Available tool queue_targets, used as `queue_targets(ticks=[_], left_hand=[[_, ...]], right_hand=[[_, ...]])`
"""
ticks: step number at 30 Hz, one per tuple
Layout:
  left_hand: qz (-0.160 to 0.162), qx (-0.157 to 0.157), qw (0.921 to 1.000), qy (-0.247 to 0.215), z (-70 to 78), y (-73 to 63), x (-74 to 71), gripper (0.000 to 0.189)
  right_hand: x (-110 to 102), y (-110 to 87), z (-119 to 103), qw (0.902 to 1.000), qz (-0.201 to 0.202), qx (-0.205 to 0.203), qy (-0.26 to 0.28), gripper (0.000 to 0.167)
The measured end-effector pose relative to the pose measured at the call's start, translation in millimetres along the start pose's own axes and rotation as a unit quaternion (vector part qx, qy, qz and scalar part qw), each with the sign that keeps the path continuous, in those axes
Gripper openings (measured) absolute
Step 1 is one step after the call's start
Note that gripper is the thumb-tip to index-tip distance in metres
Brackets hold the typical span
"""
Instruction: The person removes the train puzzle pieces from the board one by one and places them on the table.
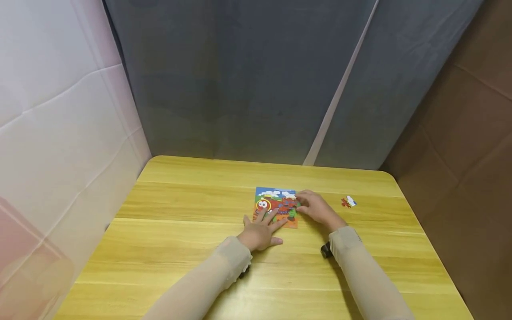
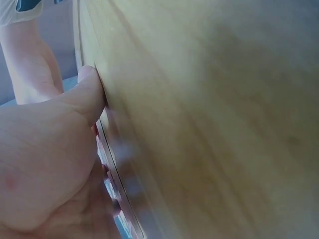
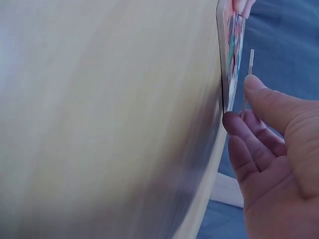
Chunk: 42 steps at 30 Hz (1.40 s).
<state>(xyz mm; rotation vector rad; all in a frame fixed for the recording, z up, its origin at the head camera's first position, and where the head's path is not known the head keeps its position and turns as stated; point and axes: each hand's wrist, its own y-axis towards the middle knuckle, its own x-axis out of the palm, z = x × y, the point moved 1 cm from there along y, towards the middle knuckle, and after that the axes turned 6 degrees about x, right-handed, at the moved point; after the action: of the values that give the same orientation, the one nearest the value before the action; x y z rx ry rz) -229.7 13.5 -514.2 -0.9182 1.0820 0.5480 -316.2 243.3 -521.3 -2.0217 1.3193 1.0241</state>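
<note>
Rectangular jigsaw puzzle board [image 1: 276,194], thin and printed with a red smiling cartoon engine beneath white clouds and blue sky, lies flat near the middle of the yellow wood-grain table [image 1: 180,244], towards its far side. The left hand [image 1: 259,233] is opened wide, fingers spread and nearly straight, resting on the lower part of the board; it grips nothing. The right hand [image 1: 318,210] is at the board's right edge, thumb and fingertips closed to a pinch on a thin flat puzzle piece [image 3: 250,60], seen edge-on in the right wrist view; its printed face cannot be made out there. Well apart to the right, a small group of loose red, white and blue puzzle pieces [image 1: 349,202] lies on the table. Both forearms wear beige long sleeves [image 1: 368,275]. A dark grey-blue cloth backdrop [image 1: 240,80] stands behind the table.
</note>
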Motion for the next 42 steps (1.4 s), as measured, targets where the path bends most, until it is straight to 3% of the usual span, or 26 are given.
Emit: queue_targets(ticks=[8,11,18,26,42], left_hand=[[0.004,0.005,1.0,0.003,-5.8,1.8,3.7,0.072],[0.006,0.005,1.0,0.003,-8.2,2.5,4.6,0.072],[0.011,0.007,0.9999,0.005,-12.8,3.7,6.3,0.071],[0.015,0.01,0.9998,-0.004,-16.7,3.4,7.6,0.071],[0.01,0.01,0.9997,-0.021,-18.5,0.6,6.6,0.071]], right_hand=[[-8.5,-9.1,10.5,0.9969,0.011,0.037,0.069,0.051],[-10.9,-12.4,16.1,0.9909,0.005,0.062,0.119,0.052],[-13.4,-17.9,28.6,0.9629,-0.016,0.153,0.221,0.053],[-9.9,-18.2,35.4,0.9274,-0.036,0.169,0.332,0.059],[-20.3,-23.6,49.5,0.9316,0.074,0.241,0.262,0.054]])
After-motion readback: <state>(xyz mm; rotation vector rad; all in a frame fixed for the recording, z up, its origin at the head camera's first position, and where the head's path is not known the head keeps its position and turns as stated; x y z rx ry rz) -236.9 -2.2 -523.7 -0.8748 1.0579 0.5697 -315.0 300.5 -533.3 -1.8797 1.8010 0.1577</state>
